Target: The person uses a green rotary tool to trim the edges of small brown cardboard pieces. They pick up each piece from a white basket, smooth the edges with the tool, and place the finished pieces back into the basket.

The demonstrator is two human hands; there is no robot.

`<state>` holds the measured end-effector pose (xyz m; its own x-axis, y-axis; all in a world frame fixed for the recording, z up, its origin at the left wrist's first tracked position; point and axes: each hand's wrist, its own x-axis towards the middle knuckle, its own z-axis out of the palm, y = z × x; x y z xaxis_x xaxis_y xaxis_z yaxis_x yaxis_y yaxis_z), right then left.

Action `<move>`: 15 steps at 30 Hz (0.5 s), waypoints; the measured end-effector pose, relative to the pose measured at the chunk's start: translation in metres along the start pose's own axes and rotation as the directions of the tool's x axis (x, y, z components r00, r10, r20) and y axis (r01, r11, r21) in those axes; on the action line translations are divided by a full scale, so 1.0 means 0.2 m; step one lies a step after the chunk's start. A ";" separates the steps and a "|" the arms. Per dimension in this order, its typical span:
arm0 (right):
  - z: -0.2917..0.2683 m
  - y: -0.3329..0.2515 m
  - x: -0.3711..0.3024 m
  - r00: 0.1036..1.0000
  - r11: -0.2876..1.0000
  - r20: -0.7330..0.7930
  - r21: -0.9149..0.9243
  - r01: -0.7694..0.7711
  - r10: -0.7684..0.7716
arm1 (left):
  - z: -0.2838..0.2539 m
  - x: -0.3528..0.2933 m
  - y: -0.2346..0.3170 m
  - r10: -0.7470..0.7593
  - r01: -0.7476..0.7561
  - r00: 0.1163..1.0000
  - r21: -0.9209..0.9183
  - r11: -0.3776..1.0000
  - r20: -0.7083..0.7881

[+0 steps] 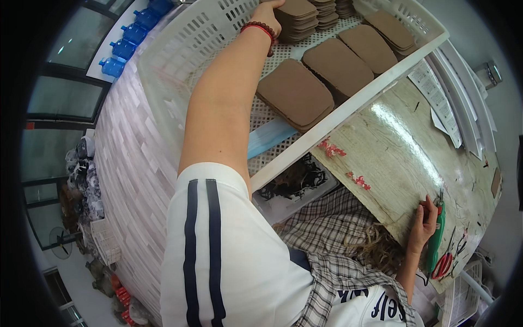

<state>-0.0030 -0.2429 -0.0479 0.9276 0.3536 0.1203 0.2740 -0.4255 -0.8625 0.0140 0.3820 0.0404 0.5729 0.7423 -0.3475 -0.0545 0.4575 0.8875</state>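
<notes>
My left hand reaches deep into a white plastic crate, a beaded bracelet on its wrist. Its fingers, partly cut off by the upper edge of the picture, are closed at the near end of a stack of brown rounded flat pieces. More stacks of these brown pieces lie along the crate's right side. On the work table my right hand rests with loosely bent fingers, somewhat apart and holding nothing. Right beside it lies a green hand tool, with red-handled scissors just beyond.
A light blue strip lies in the crate. Below it stands a clear tub of black scraps. Small red bits dot the wood-patterned table; papers lie at its far side. Blue water bottles line the left wall.
</notes>
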 end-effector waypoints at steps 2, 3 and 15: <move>-0.01 0.01 -0.01 1.000 1.000 -0.001 0.007 -0.008 0.008 | 0.06 -0.05 0.01 0.000 0.002 0.999 0.031 1.000 -0.054; -0.01 0.01 0.00 1.000 1.000 0.001 0.006 0.001 -0.001 | 0.07 -0.08 0.01 0.003 0.001 0.996 0.042 0.999 -0.090; 0.00 -0.08 0.00 0.987 0.989 -0.065 -0.040 0.144 -0.146 | -0.17 0.12 -0.02 -0.033 0.045 0.991 0.091 0.995 -0.127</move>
<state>-0.0072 -0.2352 -0.0335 0.8922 0.3570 0.2767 0.4144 -0.4031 -0.8160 0.0011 0.4145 0.0185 0.4662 0.7828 -0.4122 0.0461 0.4438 0.8949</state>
